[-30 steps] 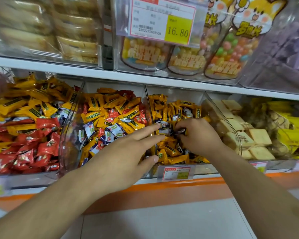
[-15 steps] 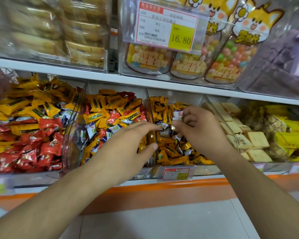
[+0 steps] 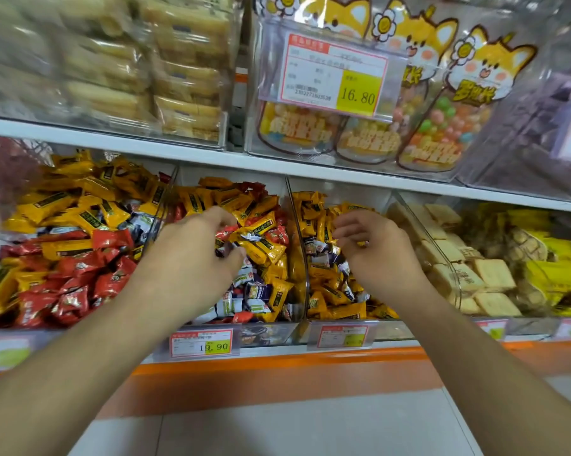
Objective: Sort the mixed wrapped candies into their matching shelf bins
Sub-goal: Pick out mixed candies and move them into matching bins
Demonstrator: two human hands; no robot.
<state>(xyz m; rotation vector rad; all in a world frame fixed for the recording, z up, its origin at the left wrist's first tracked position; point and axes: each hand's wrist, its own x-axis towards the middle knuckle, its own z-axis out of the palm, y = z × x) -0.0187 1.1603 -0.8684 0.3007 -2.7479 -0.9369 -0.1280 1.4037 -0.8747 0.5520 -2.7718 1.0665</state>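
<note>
Three clear shelf bins hold wrapped candies. The left bin (image 3: 159, 205) has yellow and red ones. The middle bin (image 3: 271, 329) mixes yellow, red and white-blue ones. The right bin (image 3: 386, 330) is mostly yellow, with a few white-blue candies (image 3: 317, 250). My left hand (image 3: 192, 261) reaches into the middle bin, its thumb and fingers curled round a dark-and-white wrapped candy (image 3: 225, 250). My right hand (image 3: 373, 255) hovers over the right bin with fingers loosely curled and nothing visibly held.
A clear divider (image 3: 298, 238) separates the middle and right bins. Square biscuits (image 3: 488, 274) fill the bin further right. Price tags (image 3: 201, 343) hang on the shelf front above an orange strip. The upper shelf carries bagged candy (image 3: 419, 136) and wrapped cakes (image 3: 106, 77).
My left hand moved forward into the middle bin and curled its fingers. My right hand no longer shows the white candy it pinched and has drawn slightly right over its bin.
</note>
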